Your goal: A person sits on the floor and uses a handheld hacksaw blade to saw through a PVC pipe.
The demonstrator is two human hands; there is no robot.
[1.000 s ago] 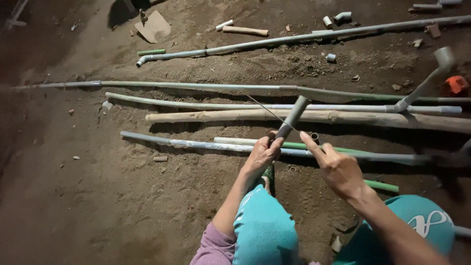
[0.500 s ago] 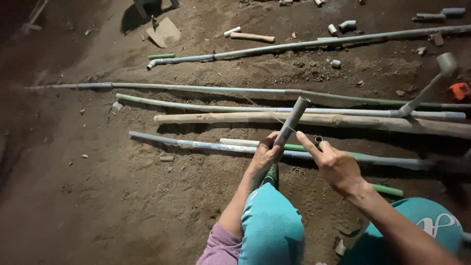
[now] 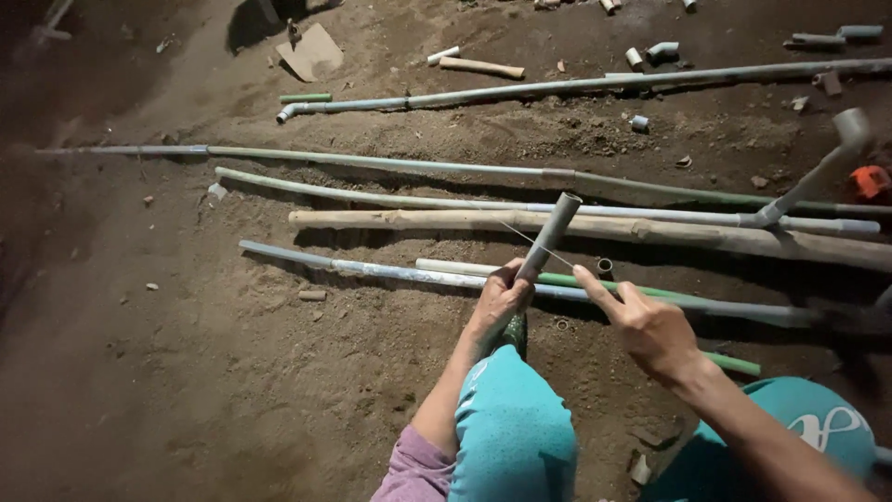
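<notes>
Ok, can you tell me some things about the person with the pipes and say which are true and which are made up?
1. The left hand grips a short grey pipe. True.
2. The right hand holds a hammer. False: it holds no hammer; its fingers pinch near a thin blade or wire at the pipe.
3. Long pipes lie on a wooden table. False: they lie on bare dirt ground.
4. A thick bamboo pole lies among the pipes. True.

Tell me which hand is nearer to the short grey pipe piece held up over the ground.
Left. The left hand grips the lower end of the short grey pipe piece. The right hand is off to its right, fingers extended toward it but apart from it.
</notes>
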